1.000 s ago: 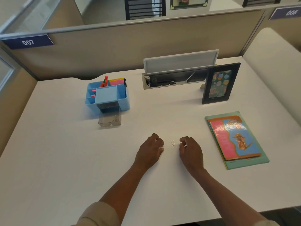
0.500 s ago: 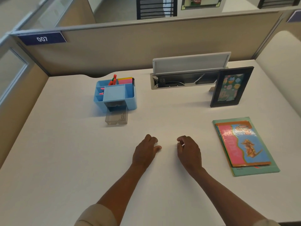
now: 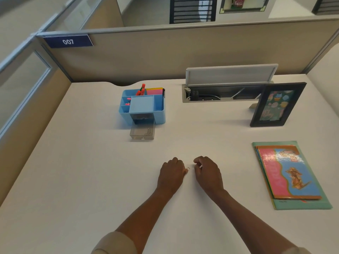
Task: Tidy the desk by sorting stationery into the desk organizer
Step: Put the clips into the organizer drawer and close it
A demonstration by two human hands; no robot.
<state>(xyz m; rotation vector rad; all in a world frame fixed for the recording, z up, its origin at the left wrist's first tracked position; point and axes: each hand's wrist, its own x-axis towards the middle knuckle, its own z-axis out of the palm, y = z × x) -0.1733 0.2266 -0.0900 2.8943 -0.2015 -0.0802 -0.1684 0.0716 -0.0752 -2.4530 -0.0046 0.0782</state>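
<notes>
near the middle of the counter (image 3: 77, 180), a small paperclip (image 3: 188, 169) shows at the thumb side of your left hand (image 3: 171, 176), in the narrow gap between your two hands. your left hand rests knuckles up with its fingers curled under, and the clip sits right at its fingertips; whether they pinch it or only touch it you cannot tell. your right hand (image 3: 208, 173) lies just beside, fingers curled inward, and something thin and pale glints at its fingertips, too small to name, so its grip is also unclear.

farther back and to the left stands the blue organizer (image 3: 143, 107). orange markers (image 3: 141, 89) stand upright in its rear compartment, pink and yellow sticky notes (image 3: 155, 91) fill the rear right slot, and small pink bits lie in the left compartments. its clear drawer (image 3: 142, 132) is pulled out in front, with a paperclip or two lying inside.

to the right lies a stack of booklets (image 3: 291, 175), flat, well apart from your hands. behind it a black picture frame (image 3: 277, 105) stands upright, just in front of an open cable tray (image 3: 225, 83) with its lid raised. a partition behind carries a blue "007" plate (image 3: 68, 41).
</notes>
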